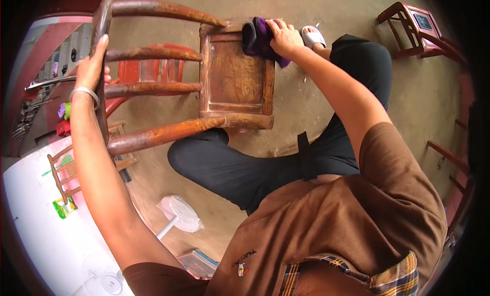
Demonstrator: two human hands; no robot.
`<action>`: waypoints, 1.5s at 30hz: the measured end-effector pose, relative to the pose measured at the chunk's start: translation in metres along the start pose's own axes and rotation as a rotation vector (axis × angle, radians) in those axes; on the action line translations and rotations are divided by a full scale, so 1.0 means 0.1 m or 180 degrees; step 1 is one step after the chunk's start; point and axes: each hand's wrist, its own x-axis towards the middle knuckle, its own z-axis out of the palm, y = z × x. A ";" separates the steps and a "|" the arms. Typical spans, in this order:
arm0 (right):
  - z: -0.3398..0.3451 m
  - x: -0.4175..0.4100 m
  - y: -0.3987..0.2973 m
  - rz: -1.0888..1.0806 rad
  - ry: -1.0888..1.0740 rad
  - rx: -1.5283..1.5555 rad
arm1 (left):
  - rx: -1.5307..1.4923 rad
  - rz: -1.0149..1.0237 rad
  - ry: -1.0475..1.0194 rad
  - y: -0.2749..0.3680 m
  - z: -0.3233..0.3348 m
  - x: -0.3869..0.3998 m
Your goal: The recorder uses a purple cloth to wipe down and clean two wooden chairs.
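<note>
Before me stands a worn brown wooden chair, its seat (236,72) facing up and its slatted back toward the left. My left hand (92,68) grips the top rail (100,28) of that back, the thumb lying along the wood. At the upper right of the seat, my right hand (285,38) holds a dark purple cloth (262,41) against the seat's edge. Part of the cloth hangs over the side; the fingertips are partly hidden in its folds.
A red chair (151,68) stands behind the chair back. Another red chair (415,30) is at upper right. A small wooden chair (65,173) stands at left by the white wall. A white-topped stand (180,213) and a fan (101,278) are at lower left.
</note>
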 end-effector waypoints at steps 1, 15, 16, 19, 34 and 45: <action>0.01 -0.04 -0.03 0.0128 -0.0147 0.0082 | -0.0097 0.0054 -0.0039 0.03 0.00 -0.08; 0.15 -1.24 -0.42 -0.0902 -0.0236 0.1413 | -0.2944 0.0332 -0.1856 -0.47 -0.22 -0.39; 0.24 -1.02 -0.31 0.0052 0.0215 0.1260 | -0.2942 0.0250 -0.1813 -0.43 -0.22 -0.42; 0.39 -0.49 0.32 0.2223 0.0390 0.1785 | -0.2944 0.0353 -0.2007 -0.08 -0.04 -0.36; -0.37 -1.65 -1.67 -0.1232 -0.2012 0.1408 | -0.3099 0.0541 -0.2104 -0.36 -0.22 -0.35; -0.10 -1.76 -1.12 -0.1334 -0.2026 0.0420 | -0.3093 0.0618 -0.2028 -0.34 -0.21 -0.38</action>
